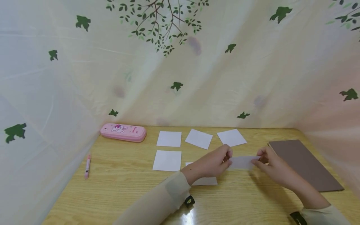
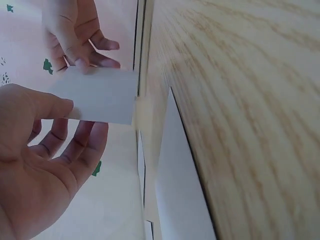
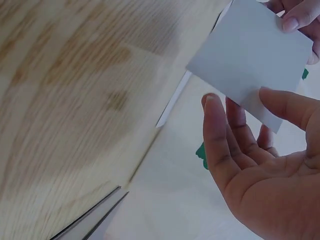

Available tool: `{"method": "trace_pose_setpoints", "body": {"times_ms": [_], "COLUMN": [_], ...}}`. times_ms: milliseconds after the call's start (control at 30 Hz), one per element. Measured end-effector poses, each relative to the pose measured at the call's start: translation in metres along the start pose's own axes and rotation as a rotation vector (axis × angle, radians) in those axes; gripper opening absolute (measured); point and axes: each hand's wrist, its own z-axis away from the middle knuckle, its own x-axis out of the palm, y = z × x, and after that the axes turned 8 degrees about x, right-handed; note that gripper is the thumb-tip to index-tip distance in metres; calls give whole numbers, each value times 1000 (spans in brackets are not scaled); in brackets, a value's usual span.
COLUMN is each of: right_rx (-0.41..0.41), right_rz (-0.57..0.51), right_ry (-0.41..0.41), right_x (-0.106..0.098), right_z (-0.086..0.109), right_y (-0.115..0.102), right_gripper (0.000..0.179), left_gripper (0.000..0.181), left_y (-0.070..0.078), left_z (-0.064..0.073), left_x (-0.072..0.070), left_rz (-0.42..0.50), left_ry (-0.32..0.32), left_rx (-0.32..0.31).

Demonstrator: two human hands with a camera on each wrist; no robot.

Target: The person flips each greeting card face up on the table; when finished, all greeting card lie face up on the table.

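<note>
A square white paper card (image 1: 242,162) is held up above the table between both hands. The left hand (image 1: 214,161) pinches its left edge between thumb and fingers. On the opposite edge the right hand (image 1: 271,164) pinches it the same way. In the left wrist view the card (image 2: 102,95) looks blank on the side that shows, and so does the card (image 3: 252,60) in the right wrist view. Beneath the left forearm lies another white card (image 1: 205,181), partly hidden, with a white edge (image 1: 189,163) showing just behind the wrist.
Several white cards lie toward the back, among them a left one (image 1: 169,138), a tilted one (image 1: 198,139) and a right one (image 1: 232,137); another card (image 1: 167,160) sits nearer. A pink pencil case (image 1: 123,132), a pink pen (image 1: 87,166) and a brown board (image 1: 303,165) flank them. Patterned cloth (image 1: 157,103) hangs behind.
</note>
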Motion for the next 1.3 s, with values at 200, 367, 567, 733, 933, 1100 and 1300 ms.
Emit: {"method": "trace_pose_setpoints", "body": {"times_ms": [200,367,567,733,933,1100,1300], "right_rx": [8,21,55,102,189,258,288], "right_rz": [23,7,-19,-290,-560,-478,-341], "right_ry": [18,28,13,-142,-301,-320,-305], "right_x": [-4,-7,-10,-16,-19,-12,-8], "right_z": [2,2,3,-2,-12,-15,-14], "right_y": [-3,-5,-2,14,36,40,32], "right_gripper": [28,38,54,50,38,53,69], "left_gripper": [8,11,13,12,12,8,11], "left_y": [3,6,10,7,6,11,12], "left_z": [0,2,2,3,4,5,6], "left_x": [0,-2,-5,2,13,18,20], "left_rz": [-104,-185,-220,-405,-548,-616,-619], "left_ry": [36,111,197,174,74,-56,-163], "left_rx": [119,180,188,210,238,228,158]}}
